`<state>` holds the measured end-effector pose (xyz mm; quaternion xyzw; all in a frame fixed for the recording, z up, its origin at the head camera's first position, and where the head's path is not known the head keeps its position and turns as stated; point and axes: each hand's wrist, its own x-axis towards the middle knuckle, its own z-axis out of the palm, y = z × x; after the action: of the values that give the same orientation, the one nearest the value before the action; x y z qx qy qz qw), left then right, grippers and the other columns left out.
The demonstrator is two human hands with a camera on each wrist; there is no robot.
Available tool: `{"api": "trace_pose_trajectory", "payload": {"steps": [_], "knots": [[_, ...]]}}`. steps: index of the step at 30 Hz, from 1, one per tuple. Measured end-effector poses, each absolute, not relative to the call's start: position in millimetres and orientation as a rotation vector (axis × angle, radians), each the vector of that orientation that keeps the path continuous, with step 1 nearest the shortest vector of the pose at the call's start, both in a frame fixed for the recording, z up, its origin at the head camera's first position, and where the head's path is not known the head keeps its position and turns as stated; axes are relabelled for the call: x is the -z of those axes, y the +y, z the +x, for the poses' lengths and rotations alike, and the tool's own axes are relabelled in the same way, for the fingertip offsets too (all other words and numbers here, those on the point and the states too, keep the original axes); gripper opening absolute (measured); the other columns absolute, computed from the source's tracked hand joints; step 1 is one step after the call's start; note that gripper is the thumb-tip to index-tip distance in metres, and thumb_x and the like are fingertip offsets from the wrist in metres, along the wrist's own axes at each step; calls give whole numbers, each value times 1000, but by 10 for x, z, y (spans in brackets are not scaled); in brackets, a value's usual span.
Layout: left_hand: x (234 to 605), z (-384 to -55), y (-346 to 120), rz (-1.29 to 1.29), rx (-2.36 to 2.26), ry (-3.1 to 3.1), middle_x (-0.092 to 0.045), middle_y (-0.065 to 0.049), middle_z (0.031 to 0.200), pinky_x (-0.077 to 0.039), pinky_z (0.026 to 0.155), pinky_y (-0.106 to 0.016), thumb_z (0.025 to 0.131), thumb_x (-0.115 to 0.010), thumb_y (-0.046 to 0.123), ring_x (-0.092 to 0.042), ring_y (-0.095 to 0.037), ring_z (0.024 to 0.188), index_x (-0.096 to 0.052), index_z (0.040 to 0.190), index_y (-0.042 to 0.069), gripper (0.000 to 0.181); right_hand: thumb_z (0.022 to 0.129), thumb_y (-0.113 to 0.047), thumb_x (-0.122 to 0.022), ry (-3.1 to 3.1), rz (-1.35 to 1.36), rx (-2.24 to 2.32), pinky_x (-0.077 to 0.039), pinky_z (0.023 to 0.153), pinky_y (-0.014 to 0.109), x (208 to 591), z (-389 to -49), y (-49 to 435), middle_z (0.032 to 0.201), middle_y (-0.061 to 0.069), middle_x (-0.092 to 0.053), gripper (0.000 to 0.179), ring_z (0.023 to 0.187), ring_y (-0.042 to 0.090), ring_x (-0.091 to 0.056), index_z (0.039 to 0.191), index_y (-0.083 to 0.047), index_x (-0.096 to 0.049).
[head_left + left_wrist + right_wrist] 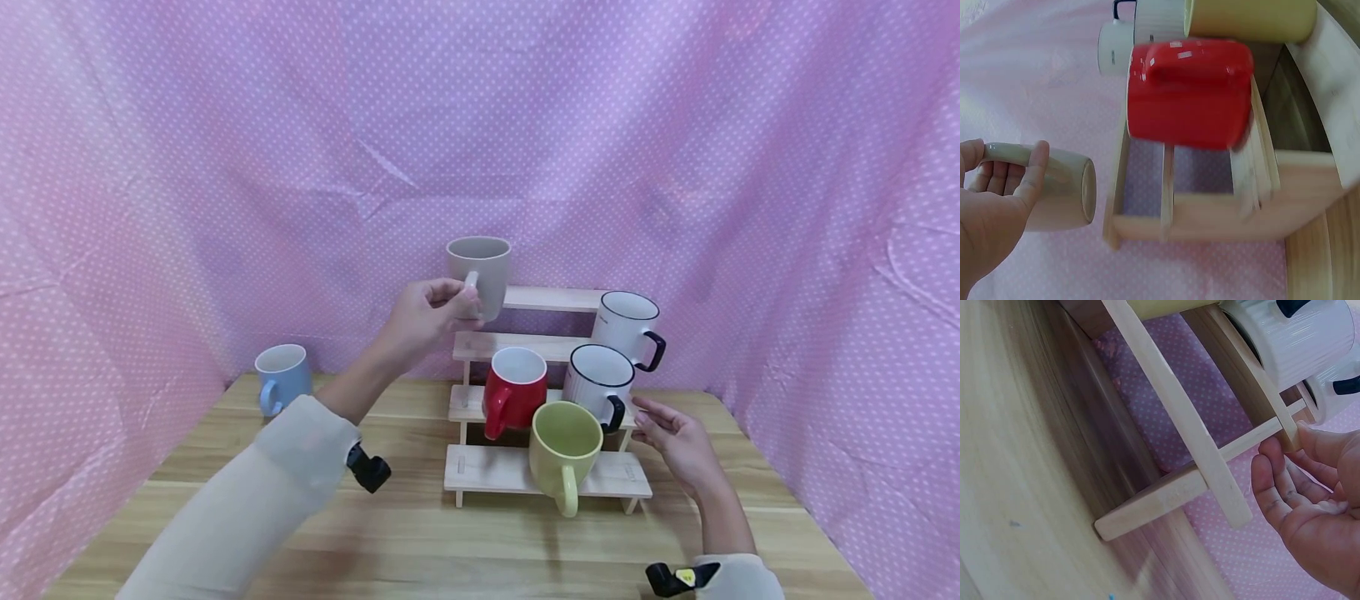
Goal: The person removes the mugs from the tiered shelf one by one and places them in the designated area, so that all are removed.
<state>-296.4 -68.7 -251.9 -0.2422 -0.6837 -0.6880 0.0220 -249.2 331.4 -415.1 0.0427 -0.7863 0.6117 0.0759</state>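
My left hand point(431, 321) pinches the handle of a grey-beige mug point(489, 275), holding it upright in the air at the top left of a stepped wooden rack point(487, 468). In the left wrist view the mug point(1063, 194) is apart from the rack's wood. My right hand point(678, 446) grips the right end of a rack step, thumb and fingers about the board's corner point(1289, 434) in the right wrist view. On the rack stand a red mug point(517, 387), a yellow-green mug point(564, 446) and two white mugs with black handles, one lower point(596, 387), one higher point(626, 321).
A light blue mug point(285, 379) stands on the wooden table point(390, 542) at the far left, beyond my left forearm. Pink dotted cloth point(480, 125) hangs behind and along both sides of the table.
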Motion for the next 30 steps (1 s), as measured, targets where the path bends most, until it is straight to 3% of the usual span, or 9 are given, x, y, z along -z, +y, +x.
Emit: {"api": "trace_pose_trajectory", "payload": {"steps": [7,14,23,30], "knots": [[2541,-2947,-1022,-687,2122,-2106,-65,-21,113,-59,93,-37,102,-64,14,-71,-33,103,-60,122,-13,34,106,-19,-59,-2350,146,-1836,-58,89,25,4147,-2498,3322,146,18,-51,53,97,9,-68,147,10,-45],[2605,-2974,-1331,-672,2083,-2104,-64,-15,108,-58,94,-38,104,-62,15,-68,-32,108,-59,121,-14,33,105,-18,-60,-2346,149,-1838,-58,92,29,4161,-2499,3335,144,11,-55,53,98,8,-68,147,10,-45],[2781,-3007,-1655,-620,2111,-2069,-65,-11,104,-56,95,-40,103,-64,16,-69,-26,102,-59,117,-16,35,106,-18,-59,-2347,150,-1842,-58,90,25,4159,-2504,3328,150,24,-47,53,100,5,-67,147,11,-44],[2958,-3017,-1858,-547,2047,-2174,-63,-10,108,-55,98,-38,103,-62,24,-66,-29,111,-57,121,-16,44,106,-17,-60,-2340,154,-1845,-58,89,25,4169,-2509,3327,149,23,-48,52,101,4,-67,147,11,-44]]}}
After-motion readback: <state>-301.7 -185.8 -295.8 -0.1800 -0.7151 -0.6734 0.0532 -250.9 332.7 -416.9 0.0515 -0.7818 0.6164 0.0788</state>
